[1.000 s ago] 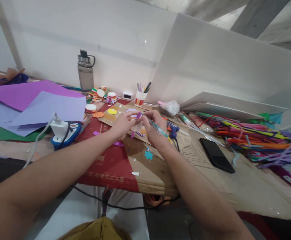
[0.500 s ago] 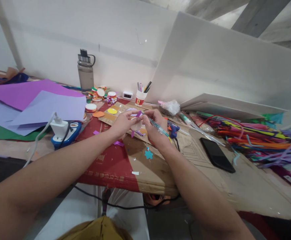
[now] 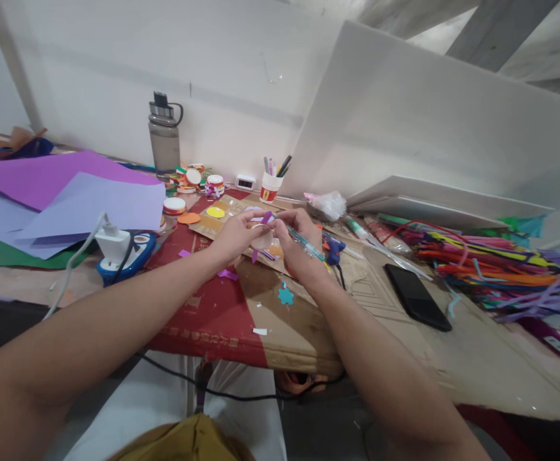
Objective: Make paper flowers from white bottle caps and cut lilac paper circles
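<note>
My left hand (image 3: 232,239) pinches a small white round piece (image 3: 262,240), like a cut-off paper-cup bottom. A purple paper strip (image 3: 266,218) stands at its upper edge, and another purple tip shows below it. Closed around a teal, see-through pen (image 3: 305,244), my right hand (image 3: 304,262) has its fingertips against the strip's side. The pen's tip is too small to make out. Just below the hands lies a teal flower-shaped cutout (image 3: 286,295). A yellow paper circle (image 3: 215,212) and an orange one (image 3: 188,218) lie to the left.
Coloured paper sheets (image 3: 92,202) and a blue power strip (image 3: 140,250) are on the left. Behind stand a water bottle (image 3: 164,141) and a cup of pens (image 3: 271,189). To the right are a glue gun (image 3: 334,248), a phone (image 3: 417,296) and pipe cleaners (image 3: 491,262).
Both hands stay almost in place, with the pen and the white piece still held. The white piece appears turned slightly; the view has shifted a little.
</note>
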{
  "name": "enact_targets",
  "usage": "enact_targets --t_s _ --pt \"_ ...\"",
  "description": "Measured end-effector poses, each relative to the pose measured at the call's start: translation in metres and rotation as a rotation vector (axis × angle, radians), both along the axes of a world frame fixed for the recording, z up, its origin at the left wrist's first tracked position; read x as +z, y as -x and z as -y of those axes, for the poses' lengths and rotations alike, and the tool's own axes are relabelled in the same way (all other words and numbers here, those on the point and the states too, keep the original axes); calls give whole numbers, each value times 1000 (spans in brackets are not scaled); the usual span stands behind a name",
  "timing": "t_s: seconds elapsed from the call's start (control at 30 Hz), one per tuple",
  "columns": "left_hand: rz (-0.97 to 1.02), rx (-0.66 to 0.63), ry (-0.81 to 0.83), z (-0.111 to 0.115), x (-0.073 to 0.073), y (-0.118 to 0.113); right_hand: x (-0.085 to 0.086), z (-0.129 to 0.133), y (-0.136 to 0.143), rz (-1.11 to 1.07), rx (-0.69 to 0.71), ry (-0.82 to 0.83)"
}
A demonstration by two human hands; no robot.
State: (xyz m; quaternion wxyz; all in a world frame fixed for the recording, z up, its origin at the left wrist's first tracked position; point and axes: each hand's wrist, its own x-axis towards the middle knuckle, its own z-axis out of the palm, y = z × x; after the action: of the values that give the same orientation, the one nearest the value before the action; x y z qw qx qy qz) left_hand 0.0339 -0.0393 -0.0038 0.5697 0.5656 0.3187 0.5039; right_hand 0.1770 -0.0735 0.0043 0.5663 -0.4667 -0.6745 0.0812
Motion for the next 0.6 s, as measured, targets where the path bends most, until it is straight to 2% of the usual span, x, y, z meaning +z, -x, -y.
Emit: enact_targets --t_s 0.6 --pt "-19 -11 37 7 8 0 0 -1 0 13 7 11"
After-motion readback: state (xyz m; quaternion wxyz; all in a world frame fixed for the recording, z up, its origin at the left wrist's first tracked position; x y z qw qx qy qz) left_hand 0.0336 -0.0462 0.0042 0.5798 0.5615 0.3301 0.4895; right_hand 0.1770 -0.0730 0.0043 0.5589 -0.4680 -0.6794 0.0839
